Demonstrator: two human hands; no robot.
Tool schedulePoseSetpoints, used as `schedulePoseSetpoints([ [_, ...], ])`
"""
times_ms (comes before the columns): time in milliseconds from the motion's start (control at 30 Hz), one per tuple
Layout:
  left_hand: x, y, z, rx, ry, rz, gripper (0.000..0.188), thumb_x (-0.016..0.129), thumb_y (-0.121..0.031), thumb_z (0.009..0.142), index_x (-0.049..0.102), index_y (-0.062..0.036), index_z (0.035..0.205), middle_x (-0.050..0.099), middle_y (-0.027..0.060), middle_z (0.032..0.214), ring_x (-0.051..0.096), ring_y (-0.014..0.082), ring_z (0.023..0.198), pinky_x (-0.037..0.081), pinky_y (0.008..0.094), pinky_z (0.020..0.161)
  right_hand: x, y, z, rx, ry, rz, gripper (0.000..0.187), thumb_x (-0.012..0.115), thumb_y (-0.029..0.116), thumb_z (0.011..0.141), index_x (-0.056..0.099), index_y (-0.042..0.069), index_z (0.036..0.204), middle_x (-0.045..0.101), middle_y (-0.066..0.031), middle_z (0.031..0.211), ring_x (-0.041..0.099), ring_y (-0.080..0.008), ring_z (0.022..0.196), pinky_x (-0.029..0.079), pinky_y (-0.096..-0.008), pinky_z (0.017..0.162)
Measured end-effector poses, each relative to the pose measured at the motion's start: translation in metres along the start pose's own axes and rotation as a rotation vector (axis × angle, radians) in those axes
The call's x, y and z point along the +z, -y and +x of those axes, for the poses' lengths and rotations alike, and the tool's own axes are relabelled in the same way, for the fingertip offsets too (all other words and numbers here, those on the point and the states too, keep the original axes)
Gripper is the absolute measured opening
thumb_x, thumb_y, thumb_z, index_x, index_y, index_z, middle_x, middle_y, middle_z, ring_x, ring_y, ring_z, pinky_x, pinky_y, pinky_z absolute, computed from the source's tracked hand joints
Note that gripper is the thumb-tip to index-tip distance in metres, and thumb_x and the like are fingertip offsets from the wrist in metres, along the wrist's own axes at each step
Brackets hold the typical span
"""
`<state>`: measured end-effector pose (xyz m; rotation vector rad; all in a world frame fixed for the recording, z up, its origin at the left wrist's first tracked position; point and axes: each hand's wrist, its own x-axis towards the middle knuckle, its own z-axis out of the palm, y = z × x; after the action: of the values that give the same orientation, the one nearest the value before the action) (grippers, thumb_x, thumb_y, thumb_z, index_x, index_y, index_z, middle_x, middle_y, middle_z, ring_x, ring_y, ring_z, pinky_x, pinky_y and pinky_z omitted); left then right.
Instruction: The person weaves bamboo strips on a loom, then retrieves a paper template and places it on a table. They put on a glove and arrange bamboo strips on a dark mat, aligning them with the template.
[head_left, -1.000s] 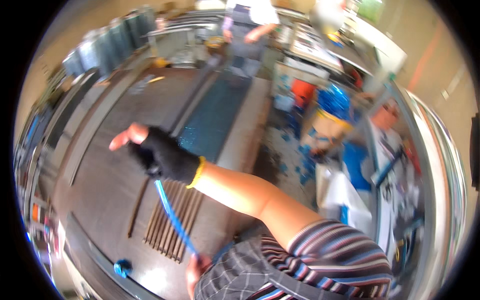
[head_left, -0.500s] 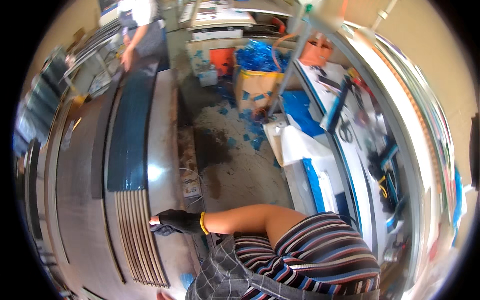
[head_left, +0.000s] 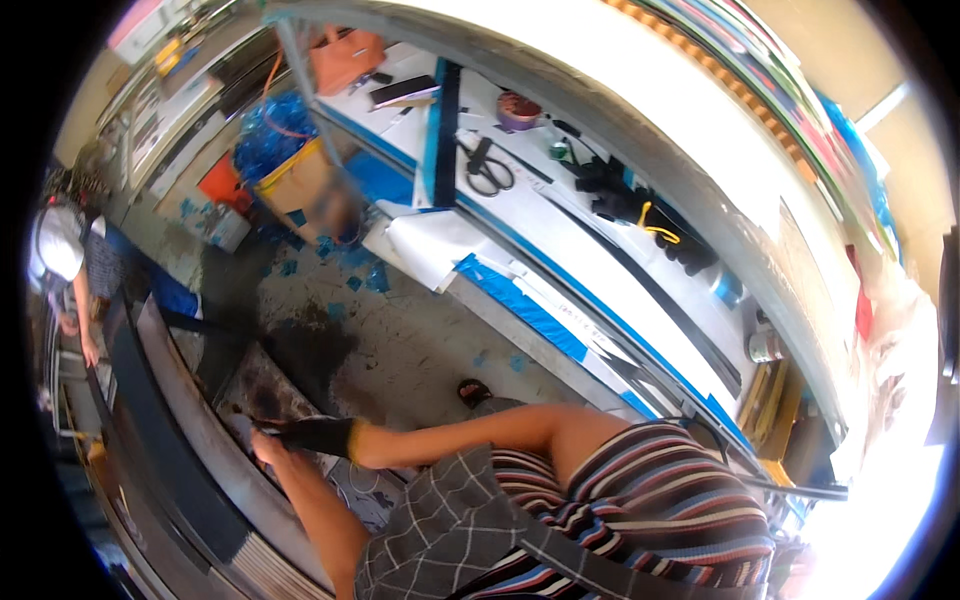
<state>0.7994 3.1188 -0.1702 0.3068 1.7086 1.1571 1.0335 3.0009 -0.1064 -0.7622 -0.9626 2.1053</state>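
My right hand (head_left: 310, 435) wears a black glove, with a yellow band at the wrist. It reaches left across my body to the edge of the metal worktable (head_left: 222, 440). My bare left hand (head_left: 268, 450) meets it at the finger end of the glove, and its fingers look closed on the black fabric. Blur and overlap hide how the gloved fingers are held. Beyond my hands, a long dark sheet (head_left: 165, 410) lies along the table, with several pale parallel strips (head_left: 270, 568) showing at its near end.
At the far left another person (head_left: 62, 245) has a hand on the table's far end. A shelf on the right holds scissors (head_left: 488, 170), a tape roll (head_left: 518, 110) and black gloves (head_left: 610, 188). A box with blue film (head_left: 272, 140) stands on the scrap-strewn floor (head_left: 400, 350).
The view has swung right, so the table and the other person sit further left. My right hand has left the strips, and my left hand has come up to meet it.
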Motion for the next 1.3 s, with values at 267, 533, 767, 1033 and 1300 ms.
schedulePoseSetpoints([
  [267, 0.245, 0.000, -0.280, 0.045, 1.040, -0.097, 0.048, 0.046, -0.044, 0.092, 0.050, -0.0089, 0.125, 0.057, 0.0086, 0.107, 0.053, 0.0168, 0.090, 0.042, 0.0288, 0.083, -0.119, 0.098, -0.132, -0.507, -0.763, -0.529, 0.062, 0.066, 0.022, 0.079, 0.040, 0.002, 0.132, 0.061, -0.0107, 0.106, 0.059, -0.0205, 0.093, 0.046, -0.0295, 0.083],
  [533, 0.225, 0.018, -0.252, 0.527, 1.143, 0.266, 0.051, 0.050, -0.020, 0.093, 0.034, -0.0038, 0.138, 0.042, 0.0147, 0.134, 0.044, 0.0260, 0.121, 0.035, 0.0378, 0.100, -0.219, 0.214, -0.362, 0.385, -1.639, -1.127, 0.053, 0.067, 0.025, 0.076, 0.050, 0.003, 0.121, 0.060, -0.0214, 0.110, 0.057, -0.0341, 0.104, 0.043, -0.0396, 0.092],
  [767, 0.186, 0.058, -0.272, 0.140, 1.106, 0.411, 0.043, 0.047, -0.027, 0.097, 0.043, -0.0013, 0.131, 0.055, 0.0135, 0.120, 0.056, 0.0223, 0.106, 0.041, 0.0327, 0.091, -0.366, 0.186, -0.357, 0.497, -1.657, -1.538, 0.055, 0.065, 0.022, 0.079, 0.046, 0.003, 0.127, 0.057, -0.0224, 0.117, 0.051, -0.0342, 0.116, 0.036, -0.0387, 0.102],
  [1033, 0.130, 0.080, -0.234, 0.024, 0.803, 0.297, 0.036, 0.046, -0.028, 0.097, 0.051, -0.0051, 0.124, 0.062, 0.0071, 0.112, 0.057, 0.0128, 0.099, 0.042, 0.0255, 0.083, -0.375, 0.231, -0.358, 0.330, -1.923, -1.631, 0.045, 0.058, 0.016, 0.084, 0.048, 0.002, 0.125, 0.058, -0.0205, 0.118, 0.051, -0.0312, 0.116, 0.035, -0.0395, 0.103],
  [1300, 0.133, 0.046, -0.263, 0.330, 0.796, 0.351, 0.036, 0.063, -0.016, 0.086, 0.056, -0.0032, 0.118, 0.062, 0.0076, 0.111, 0.058, 0.0176, 0.101, 0.045, 0.0304, 0.085, -0.277, 0.223, -0.206, -0.614, -0.654, 0.173, 0.037, 0.050, 0.018, 0.091, 0.050, 0.005, 0.125, 0.058, -0.0108, 0.121, 0.054, -0.0240, 0.114, 0.041, -0.0371, 0.100],
])
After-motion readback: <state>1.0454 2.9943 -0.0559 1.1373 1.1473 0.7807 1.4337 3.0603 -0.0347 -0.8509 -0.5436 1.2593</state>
